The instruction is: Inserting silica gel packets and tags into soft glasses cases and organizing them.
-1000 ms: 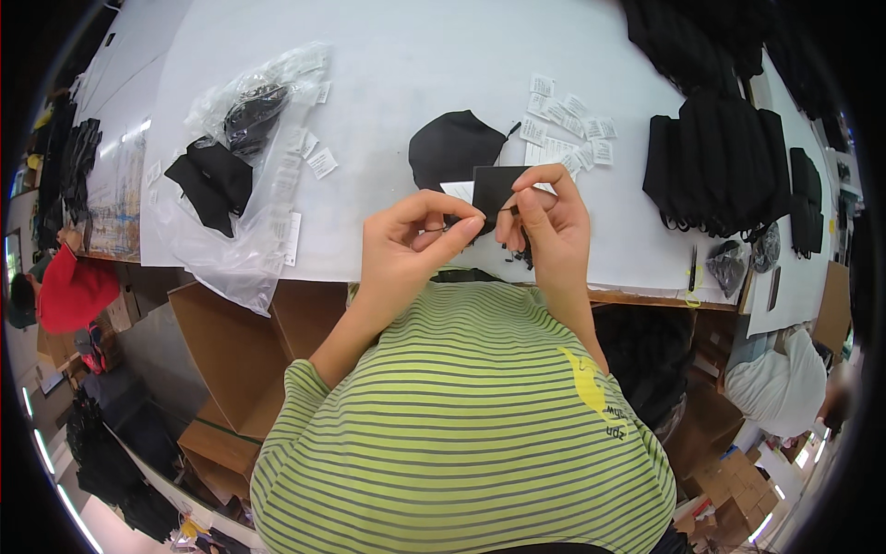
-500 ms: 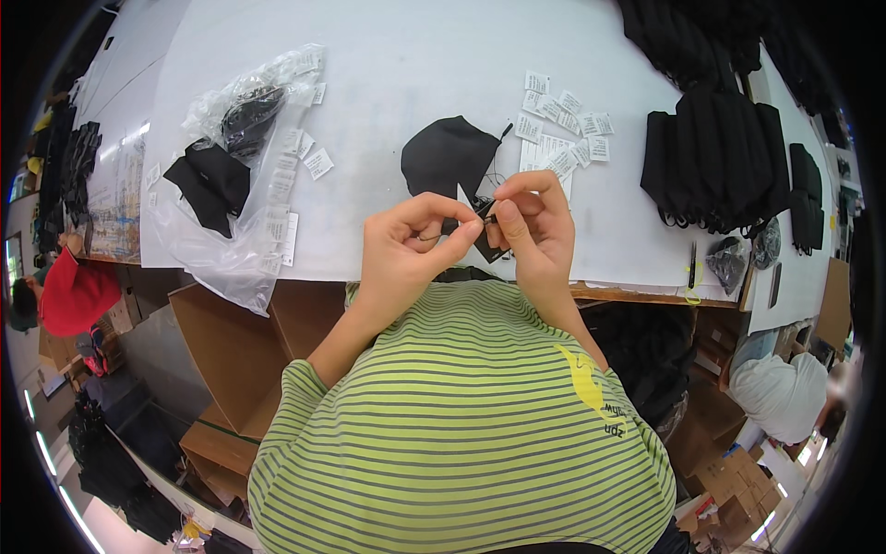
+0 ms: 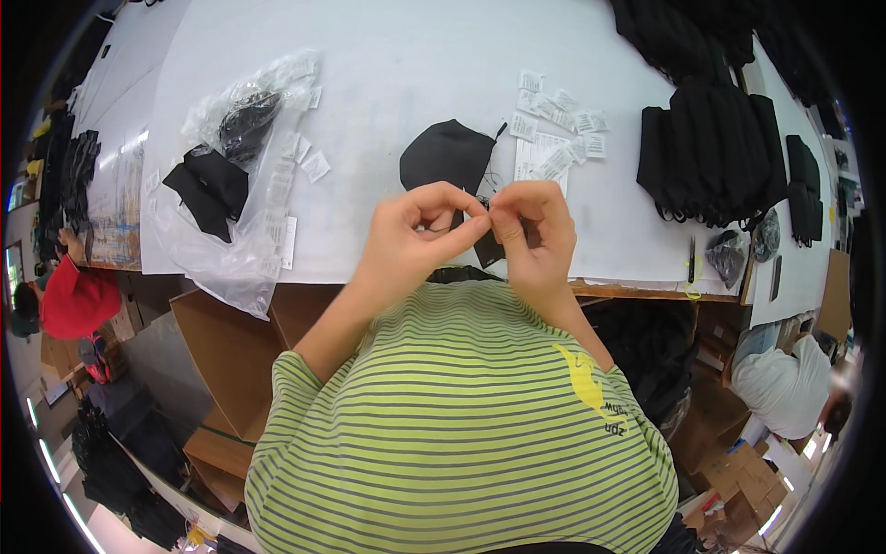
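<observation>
A black cloth face mask (image 3: pixel 445 155) lies on the white table just beyond my hands. Thin black cord (image 3: pixel 493 179) loops from its right side down to my fingertips. My left hand (image 3: pixel 413 229) and my right hand (image 3: pixel 537 233) meet tip to tip, each with thumb and forefinger pinched together. Both appear to grip the cord, though the fingers mostly cover the pinched part. Below the fingertips, a dark flat piece (image 3: pixel 489 251) shows between the hands; its kind is unclear.
Small white printed labels (image 3: pixel 554 115) lie scattered beyond my right hand. On the left, a clear plastic bag (image 3: pixel 242 249) has black masks (image 3: pixel 208 189) on and in it. A stack of black masks (image 3: pixel 711 157) stands right, near black tweezers (image 3: pixel 691 260). Cardboard boxes (image 3: pixel 221 360) sit below the table edge.
My fingertips have come together, closing the gap between the hands. The pale pointed piece that stuck up by my left fingertips no longer shows.
</observation>
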A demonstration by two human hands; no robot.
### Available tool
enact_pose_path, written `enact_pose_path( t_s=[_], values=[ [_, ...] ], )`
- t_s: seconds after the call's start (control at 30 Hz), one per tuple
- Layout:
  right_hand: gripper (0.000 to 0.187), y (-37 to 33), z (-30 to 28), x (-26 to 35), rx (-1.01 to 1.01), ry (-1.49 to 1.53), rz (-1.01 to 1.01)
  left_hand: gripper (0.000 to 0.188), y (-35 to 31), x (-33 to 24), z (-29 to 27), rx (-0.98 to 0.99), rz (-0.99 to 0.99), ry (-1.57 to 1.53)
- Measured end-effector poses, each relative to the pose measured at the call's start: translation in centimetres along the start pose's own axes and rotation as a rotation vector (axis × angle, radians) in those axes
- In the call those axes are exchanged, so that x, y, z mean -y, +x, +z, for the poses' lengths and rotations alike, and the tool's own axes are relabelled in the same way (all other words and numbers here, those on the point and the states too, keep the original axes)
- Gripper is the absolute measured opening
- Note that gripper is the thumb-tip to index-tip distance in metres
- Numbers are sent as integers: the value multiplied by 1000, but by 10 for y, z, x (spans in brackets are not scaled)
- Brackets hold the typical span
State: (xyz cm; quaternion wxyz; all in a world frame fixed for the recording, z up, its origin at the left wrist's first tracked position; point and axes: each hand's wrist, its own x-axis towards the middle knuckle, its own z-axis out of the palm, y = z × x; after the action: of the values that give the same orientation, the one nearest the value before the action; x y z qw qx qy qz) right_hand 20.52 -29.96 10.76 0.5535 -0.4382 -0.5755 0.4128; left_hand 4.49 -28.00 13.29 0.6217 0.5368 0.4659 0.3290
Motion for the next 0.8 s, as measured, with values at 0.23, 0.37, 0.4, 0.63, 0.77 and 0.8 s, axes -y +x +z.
enact_pose_path(
  t_s=[0.23,0.37,0.4,0.63,0.77,0.8],
  values=[
    [8,1,-8,18,77,400,244,15,82,-4,-10,623,74,271],
    [8,-5,-24,24,137,489,328,32,84,24,-5,536,240,959],
    [8,-8,-28,23,134,541,357,32,85,26,-9,539,247,962],
    [7,-25,-44,8,242,650,427,27,69,40,-50,208,442,896],
    [7,-24,-46,5,199,643,446,25,67,62,-42,-41,376,436],
    [7,-24,-47,4,193,641,419,24,67,65,-44,-39,398,527]
  ],
)
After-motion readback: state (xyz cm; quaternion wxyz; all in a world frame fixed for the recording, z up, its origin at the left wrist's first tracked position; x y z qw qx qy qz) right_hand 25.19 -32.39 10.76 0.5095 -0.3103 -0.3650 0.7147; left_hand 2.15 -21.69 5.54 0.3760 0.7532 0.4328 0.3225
